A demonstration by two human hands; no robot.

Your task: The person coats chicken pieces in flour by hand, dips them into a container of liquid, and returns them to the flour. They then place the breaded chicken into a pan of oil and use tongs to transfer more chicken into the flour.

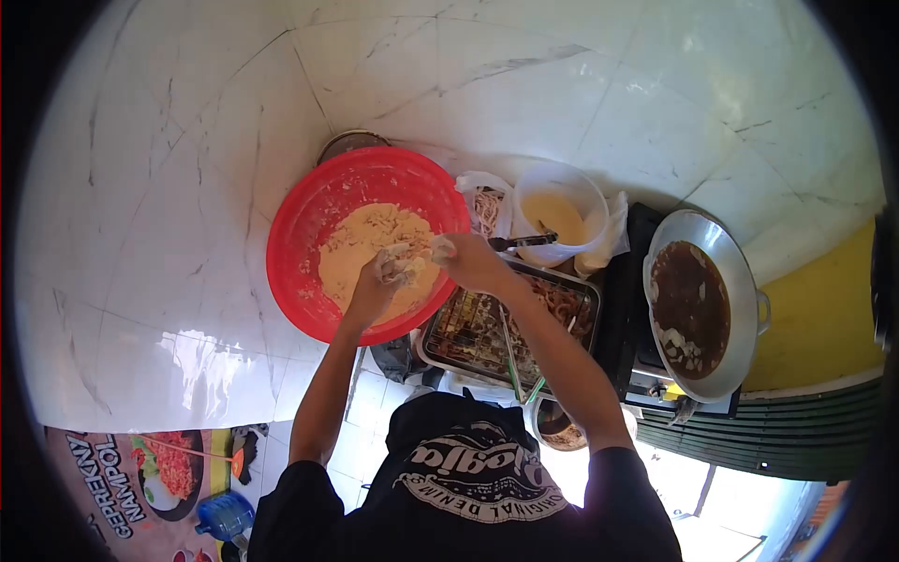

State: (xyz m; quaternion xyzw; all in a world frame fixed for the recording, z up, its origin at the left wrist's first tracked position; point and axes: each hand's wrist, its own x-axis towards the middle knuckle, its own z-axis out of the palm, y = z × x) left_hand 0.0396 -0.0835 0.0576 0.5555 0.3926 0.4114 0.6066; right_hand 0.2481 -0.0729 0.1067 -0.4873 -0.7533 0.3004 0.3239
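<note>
A wide red basin [298,211] holds pale yellow flour [361,244] with lumps in it. Over the flour, my left hand [379,276] has its fingers curled, coated in white flour. A small floury clump seems to lie in them, but its kind cannot be told. Just to its right, at the basin's right rim, my right hand [466,262] is closed with floured fingertips together. Whatever it pinches, if anything, is too small to name. The two hands are close but apart.
A metal tray [590,314] with fried pieces, a rack and tongs [513,351] lies under my right forearm. Behind it are a tub of batter [581,192] and a bag of pale strips [487,206]. A wok of dark oil [688,290] sits on the stove at right.
</note>
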